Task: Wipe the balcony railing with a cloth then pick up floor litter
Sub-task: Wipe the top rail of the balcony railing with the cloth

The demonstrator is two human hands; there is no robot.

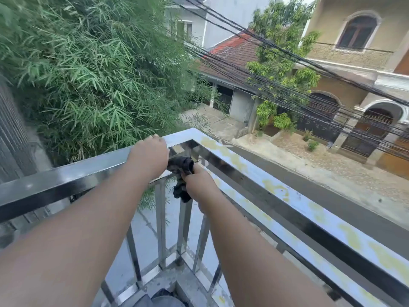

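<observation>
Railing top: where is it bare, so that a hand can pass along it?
Bare: the railing top left of the left hand, and the stained stretch right of the corner. Crowded: the corner, where the right hand grips the cloth.

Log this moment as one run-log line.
stage: wiping railing | left hand: holds railing near corner | right hand: grips dark cloth under rail corner | litter: none in view
</observation>
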